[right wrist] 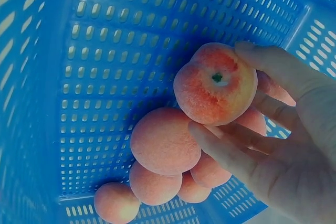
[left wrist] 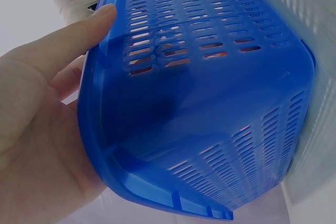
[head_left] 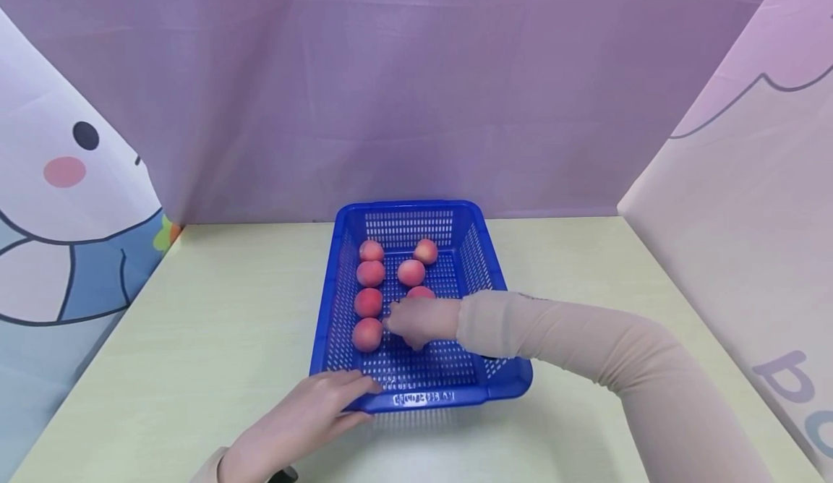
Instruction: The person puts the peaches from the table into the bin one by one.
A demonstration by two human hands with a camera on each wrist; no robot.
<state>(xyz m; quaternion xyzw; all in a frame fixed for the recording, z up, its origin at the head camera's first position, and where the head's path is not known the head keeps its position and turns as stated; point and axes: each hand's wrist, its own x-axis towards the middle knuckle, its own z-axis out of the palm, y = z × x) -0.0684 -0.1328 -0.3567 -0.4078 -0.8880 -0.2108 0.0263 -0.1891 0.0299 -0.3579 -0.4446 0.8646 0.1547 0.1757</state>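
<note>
A blue plastic basket (head_left: 325, 302) with slotted walls stands on the table, peaches lying inside it. My left hand (head_left: 319, 407) grips its near left rim; in the left wrist view the thumb (left wrist: 100, 22) presses the rim from outside. Inside the basket my right hand (head_left: 423, 320) reaches low, palm down. The right wrist view shows it pinching a peach (right wrist: 216, 85) between thumb and fingers, stem hollow toward the camera; in the head view the hand hides this peach. Just left of the fingers sits the nearest peach (head_left: 367, 335) of the left row.
Several peaches line the basket's left side, up to a far one (head_left: 372, 250). A second row holds a peach (head_left: 426, 251) at the back, another (head_left: 411, 272) before it, and one (head_left: 421, 292) partly behind the right hand. A purple cloth (head_left: 403, 92) hangs behind the pale table (head_left: 215, 309).
</note>
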